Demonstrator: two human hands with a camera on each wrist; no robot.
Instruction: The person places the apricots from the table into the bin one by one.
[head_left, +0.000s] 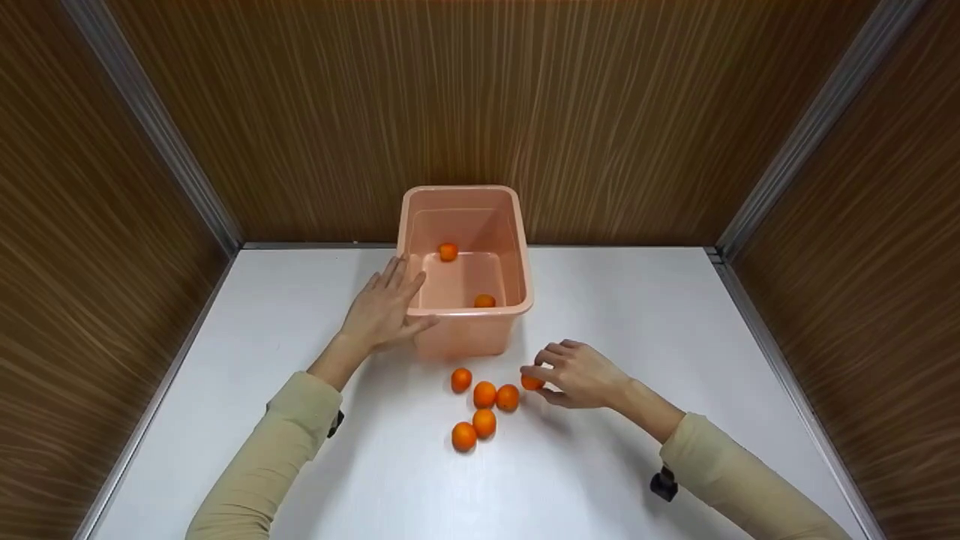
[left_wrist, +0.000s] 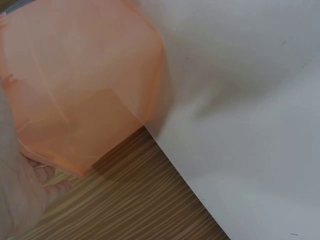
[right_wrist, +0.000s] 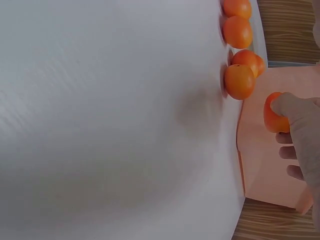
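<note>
From where I watch, my left hand (head_left: 384, 309) lies with fingers straight and slightly spread, flat against the left wall and near corner of the pink tub (head_left: 516, 247); the left wrist view shows only the fingertips (left_wrist: 47, 175) against the translucent tub wall (left_wrist: 85, 90); the tub stands upright on the white surface (head_left: 675, 315), its long axis running away from me toward the wood-grain back wall (head_left: 480, 90), its open mouth facing up; two oranges lie inside it, one (head_left: 448, 252) at the far end, one (head_left: 484, 301) against the near wall; just in front of the tub five loose oranges (head_left: 484, 394) cluster on the surface, several touching; to their right my right hand (head_left: 577, 373) pinches a sixth orange (head_left: 532, 382) between thumb and curled fingertips, low at the surface, just beside the cluster; the right wrist view shows the thumb (right_wrist: 292, 107) over that orange (right_wrist: 272, 117), the tub behind it; the fruit is round, so I can tell no long axis or heading for it.
</note>
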